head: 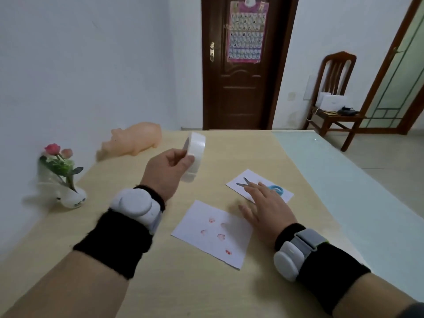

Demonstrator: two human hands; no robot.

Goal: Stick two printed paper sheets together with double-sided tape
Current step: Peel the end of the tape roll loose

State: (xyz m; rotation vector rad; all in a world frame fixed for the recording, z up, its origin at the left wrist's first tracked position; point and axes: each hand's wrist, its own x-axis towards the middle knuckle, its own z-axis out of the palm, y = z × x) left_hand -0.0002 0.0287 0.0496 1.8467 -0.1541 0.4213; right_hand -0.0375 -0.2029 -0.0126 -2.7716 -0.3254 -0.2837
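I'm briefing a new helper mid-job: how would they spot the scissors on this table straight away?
Start at the pale wooden table; beyond the red-printed sheet lies a farther sheet. The scissors lie on it, partly under the right hand. They alone have blue handles and grey blades, spread open.

Table top [160, 283]: pale wood grain, matt, smooth.
Tape roll [196, 152]: white, smooth, faint sheen.
Near sheet [213, 232]: white paper, matt, with red prints.
Far sheet [259, 177]: white paper, matt.
Scissors [277, 190]: grey metal blades, light-blue plastic handle.
Left wristband [114, 244] and right wristband [330, 271]: black cloth, fuzzy, matt.
Left wrist device [133, 203] and right wrist device [286, 258]: white plastic, smooth.
Pig toy [135, 141]: peach, smooth, plastic or rubber by its look.
Vase [73, 198]: white, glossy.
Door [241, 88]: dark wood, polished.
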